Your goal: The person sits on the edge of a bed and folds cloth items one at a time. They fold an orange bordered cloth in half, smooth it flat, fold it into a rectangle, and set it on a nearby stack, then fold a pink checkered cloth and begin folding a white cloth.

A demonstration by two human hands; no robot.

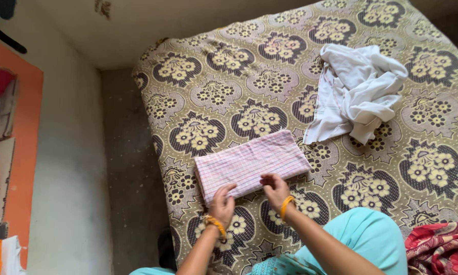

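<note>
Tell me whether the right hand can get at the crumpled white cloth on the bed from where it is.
Probably yes, with a stretch. The right hand rests on the folded pink checked cloth; the crumpled white cloth lies farther up the floral patterned bedspread, with only bare bedspread between them.

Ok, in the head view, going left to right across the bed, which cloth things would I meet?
Folded pink checked cloth, under both hands → crumpled white garment → red patterned fabric at the bed's near right corner.

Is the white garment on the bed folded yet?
No. The white garment lies crumpled in a loose heap on the bedspread, apart from the folded pink checked cloth under both hands.
</note>
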